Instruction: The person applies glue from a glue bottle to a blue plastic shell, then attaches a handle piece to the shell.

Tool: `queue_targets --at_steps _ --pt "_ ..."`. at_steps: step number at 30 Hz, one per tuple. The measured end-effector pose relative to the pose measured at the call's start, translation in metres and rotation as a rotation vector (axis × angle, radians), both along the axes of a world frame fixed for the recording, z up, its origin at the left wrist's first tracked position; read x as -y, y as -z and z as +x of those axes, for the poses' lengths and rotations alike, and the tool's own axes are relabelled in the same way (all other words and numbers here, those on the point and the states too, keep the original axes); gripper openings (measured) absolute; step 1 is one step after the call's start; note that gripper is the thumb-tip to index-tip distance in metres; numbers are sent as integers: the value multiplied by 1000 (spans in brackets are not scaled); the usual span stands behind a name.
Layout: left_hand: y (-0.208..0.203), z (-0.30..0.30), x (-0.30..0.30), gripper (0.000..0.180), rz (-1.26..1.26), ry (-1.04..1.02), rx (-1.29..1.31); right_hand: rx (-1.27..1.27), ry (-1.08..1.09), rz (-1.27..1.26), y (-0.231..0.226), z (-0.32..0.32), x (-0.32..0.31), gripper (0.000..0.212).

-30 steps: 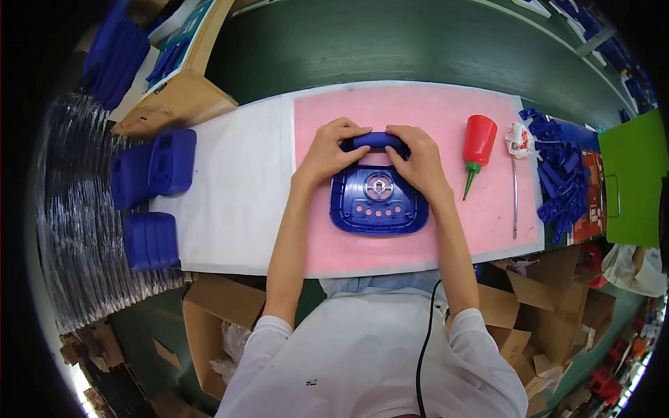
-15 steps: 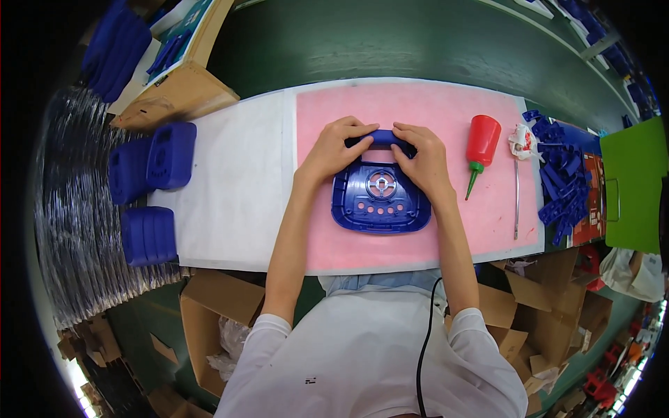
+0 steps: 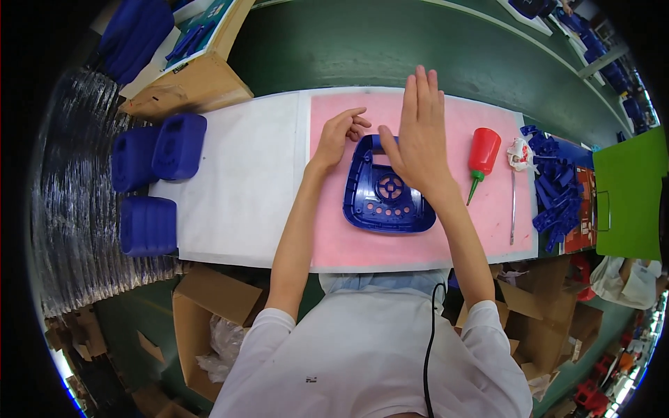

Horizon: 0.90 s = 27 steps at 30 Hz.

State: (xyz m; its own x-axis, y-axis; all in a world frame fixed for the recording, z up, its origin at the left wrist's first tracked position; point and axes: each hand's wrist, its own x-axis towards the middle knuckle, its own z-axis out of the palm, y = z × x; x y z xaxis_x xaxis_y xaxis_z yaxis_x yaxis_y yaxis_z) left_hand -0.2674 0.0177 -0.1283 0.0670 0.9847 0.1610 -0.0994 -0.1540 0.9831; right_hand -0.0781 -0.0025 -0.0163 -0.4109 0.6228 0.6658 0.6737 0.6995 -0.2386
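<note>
A blue plastic housing shell [image 3: 390, 187] with a handle loop, a round grille and a row of small holes lies hollow side up on a pink mat [image 3: 334, 244]. My right hand [image 3: 424, 143] is flat, its fingers stretched away from me and its thumb spread, over the right part of the handle. It hides that part, and contact with the shell cannot be made out. My left hand [image 3: 338, 138] hovers at the shell's upper left, fingers loosely bent and apart, holding nothing. Right of the shell lies a red squeeze bottle [image 3: 484, 148] with a green nozzle.
A thin metal rod [image 3: 513, 209] with a wrapped end lies beside the bottle. Small blue plastic parts [image 3: 557, 191] are heaped at the right edge. Several blue shells [image 3: 180, 146] stand at the left, below a wooden box [image 3: 188, 90]. Cardboard boxes [image 3: 216, 296] sit under the table edge.
Both hands have let go of the shell's handle. My left hand has drawn off to the left; my right has straightened out flat. The view has shifted slightly, and the shell sits a little turned.
</note>
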Motion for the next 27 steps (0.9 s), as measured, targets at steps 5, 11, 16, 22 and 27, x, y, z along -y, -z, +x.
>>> queue_targets --at_steps 5,11,16,22,27 --pt "4 5 -9 44 20 53 67 512 63 -429 64 -1 -24 79" --pt "-6 -2 -5 43 -40 -77 175 734 -27 -540 19 -4 -44 53" --pt "-8 -19 -4 37 27 -394 187 693 -337 -616 21 5 -70 29" --pt "-11 -34 -3 33 25 -672 251 679 -412 -680 28 10 -87 32" --pt "-15 -57 -6 29 111 -1047 340 294 310 -655 57 40 -137 40"
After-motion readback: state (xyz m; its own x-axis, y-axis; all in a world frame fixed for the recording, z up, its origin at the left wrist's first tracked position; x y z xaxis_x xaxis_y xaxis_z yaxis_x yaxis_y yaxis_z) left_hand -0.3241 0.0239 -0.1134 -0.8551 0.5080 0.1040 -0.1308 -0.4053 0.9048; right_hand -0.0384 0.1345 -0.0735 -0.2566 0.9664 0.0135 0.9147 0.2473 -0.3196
